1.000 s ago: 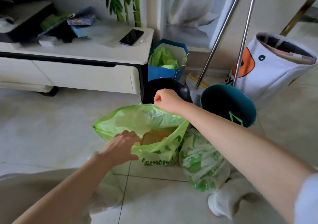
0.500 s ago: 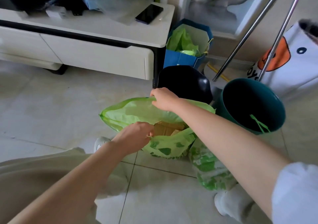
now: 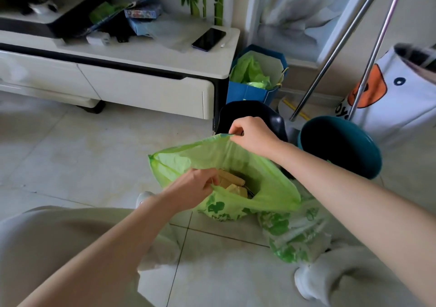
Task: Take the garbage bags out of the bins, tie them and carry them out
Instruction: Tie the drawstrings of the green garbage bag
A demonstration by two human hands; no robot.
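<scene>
A light green garbage bag (image 3: 212,155) stands open on the tiled floor, with cardboard scraps inside. My left hand (image 3: 192,188) pinches its near rim. My right hand (image 3: 253,135) pinches the far rim and holds it up, so the mouth is stretched wide. A second, pale bag with green prints (image 3: 292,233) lies on the floor just right of it, under my right forearm. Behind the bags stand a black bin (image 3: 247,113) and a teal bin (image 3: 342,146), both without a liner.
A white low cabinet (image 3: 141,87) with a phone (image 3: 208,39) on top runs along the left. A blue paper bag (image 3: 256,80) holding green plastic sits beside it. Two metal poles (image 3: 349,47) lean at the right, next to a white fabric hamper (image 3: 398,96). My knees frame the bottom.
My right hand has lifted the far rim higher and my left hand has pulled the near rim toward me, opening the bag's mouth wider. The view has shifted slightly.
</scene>
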